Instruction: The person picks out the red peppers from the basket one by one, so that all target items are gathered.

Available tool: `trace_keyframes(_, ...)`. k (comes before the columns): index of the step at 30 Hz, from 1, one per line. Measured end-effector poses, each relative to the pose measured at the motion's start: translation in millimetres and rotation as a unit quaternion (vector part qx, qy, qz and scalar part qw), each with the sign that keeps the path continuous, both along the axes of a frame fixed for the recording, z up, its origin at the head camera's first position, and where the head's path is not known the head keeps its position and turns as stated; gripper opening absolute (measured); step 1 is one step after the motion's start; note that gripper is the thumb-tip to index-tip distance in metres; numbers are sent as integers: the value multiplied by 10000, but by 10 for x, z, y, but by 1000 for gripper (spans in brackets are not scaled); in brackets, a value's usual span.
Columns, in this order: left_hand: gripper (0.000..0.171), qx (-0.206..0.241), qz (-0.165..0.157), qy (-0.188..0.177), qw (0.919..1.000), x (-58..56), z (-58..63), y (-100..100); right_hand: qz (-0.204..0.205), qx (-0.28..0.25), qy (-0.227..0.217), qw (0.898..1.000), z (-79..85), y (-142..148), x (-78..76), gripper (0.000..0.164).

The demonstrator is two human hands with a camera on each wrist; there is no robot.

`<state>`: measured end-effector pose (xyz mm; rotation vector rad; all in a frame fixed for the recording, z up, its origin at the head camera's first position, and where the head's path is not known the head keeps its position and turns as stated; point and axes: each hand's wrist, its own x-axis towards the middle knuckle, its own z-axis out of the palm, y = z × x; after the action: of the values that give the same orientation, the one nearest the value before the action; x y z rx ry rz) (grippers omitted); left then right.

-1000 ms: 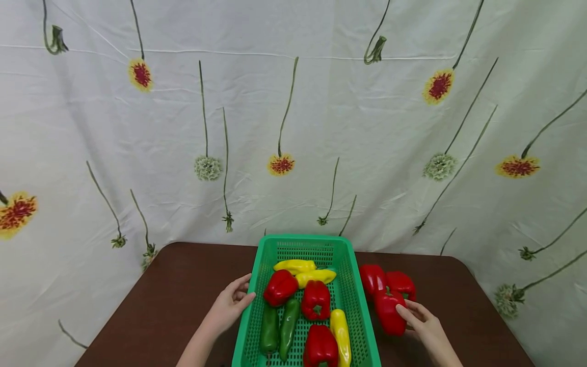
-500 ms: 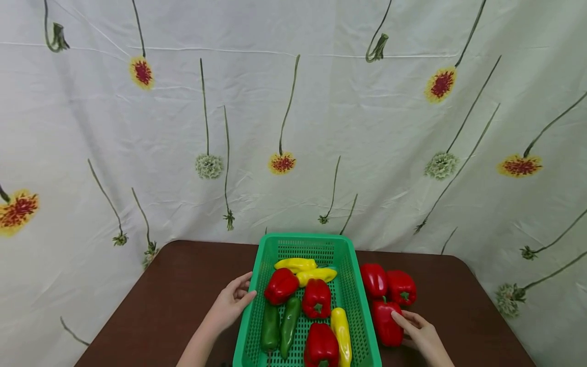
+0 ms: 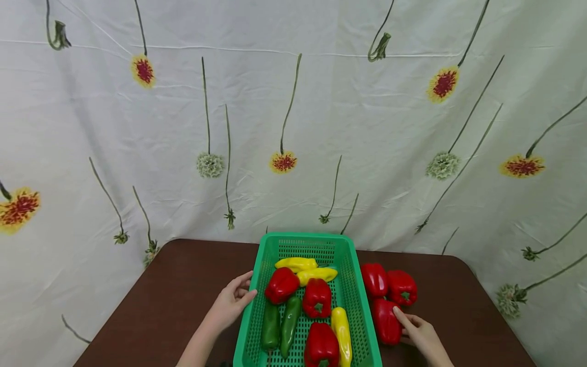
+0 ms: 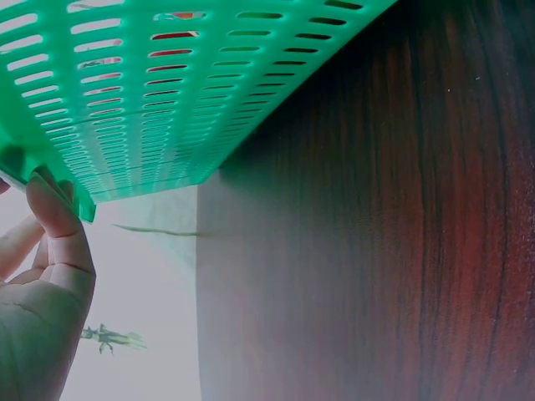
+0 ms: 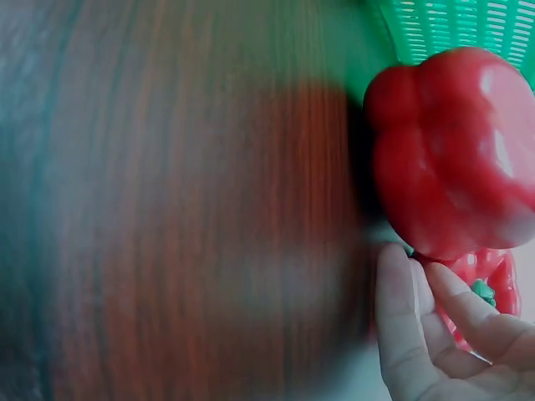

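My left hand [image 3: 231,302] holds the left rim of a green plastic basket [image 3: 245,326], thumb at the rim and fingers curled beside it. In the left wrist view, the thumb [image 4: 58,221] meets the rim next to the slotted wall. Right of the basket, a red bell pepper [image 3: 387,322] lies on its side on the table. My right hand [image 3: 423,334] is at its right side, thumb tip overlapping its edge. The right wrist view has the fingers [image 5: 401,317] loosely extended along the edge of the bell pepper [image 5: 451,159], not wrapped around it.
Two more red bell peppers, one [image 3: 374,280] by the basket wall and one [image 3: 402,288] right of it, lie behind. Inside the basket are red bell peppers [image 3: 317,298], long green peppers [image 3: 290,326] and yellow peppers [image 3: 341,334]. Flowered cloth [image 3: 293,127] hangs behind the brown table [image 3: 192,270].
My right hand brought the bell pepper down and slightly left, in front of the other two. The bell pepper then turned a little, its stem now out of sight. The left hand stayed put.
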<state>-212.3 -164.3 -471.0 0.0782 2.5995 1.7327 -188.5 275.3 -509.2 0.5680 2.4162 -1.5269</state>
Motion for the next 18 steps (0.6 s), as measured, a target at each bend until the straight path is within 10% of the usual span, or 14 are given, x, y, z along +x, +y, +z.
trace_keyframes(18, 51, 4, 17, -12, 10000, 7, 7, 1, 99, 598, 413, 9973, 198, 2, -8, 89)
